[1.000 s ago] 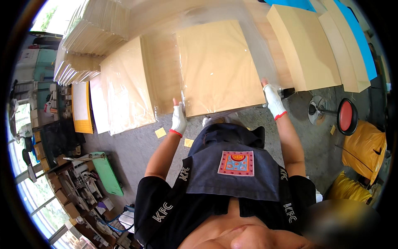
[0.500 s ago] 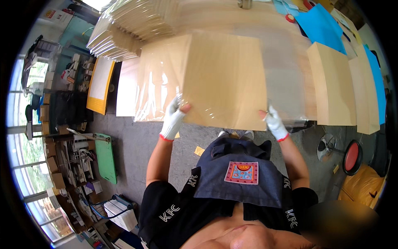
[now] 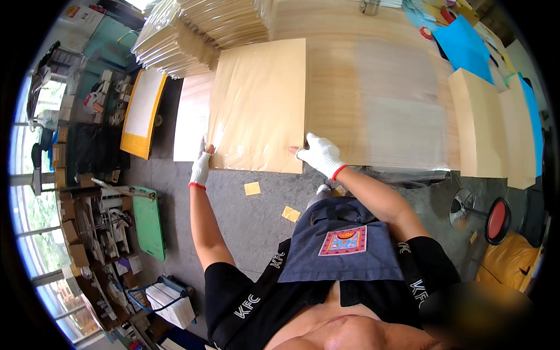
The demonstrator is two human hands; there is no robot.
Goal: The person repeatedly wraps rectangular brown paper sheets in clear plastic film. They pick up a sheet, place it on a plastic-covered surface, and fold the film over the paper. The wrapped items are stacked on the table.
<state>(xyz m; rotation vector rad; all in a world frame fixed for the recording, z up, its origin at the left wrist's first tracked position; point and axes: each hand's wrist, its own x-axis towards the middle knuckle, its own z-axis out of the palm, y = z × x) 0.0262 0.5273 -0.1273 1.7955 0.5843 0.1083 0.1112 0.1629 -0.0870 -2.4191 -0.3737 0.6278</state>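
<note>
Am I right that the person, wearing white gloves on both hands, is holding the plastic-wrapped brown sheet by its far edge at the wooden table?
Not quite: the head view shows the left hand and right hand, both in white gloves, at the near edge of the plastic-wrapped brown sheet, the side closest to the person, not the far edge. It does lie at the wooden table.

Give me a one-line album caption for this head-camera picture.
Two gloved hands, left hand and right hand, grip a plastic-wrapped tan board at a wooden table.
</note>
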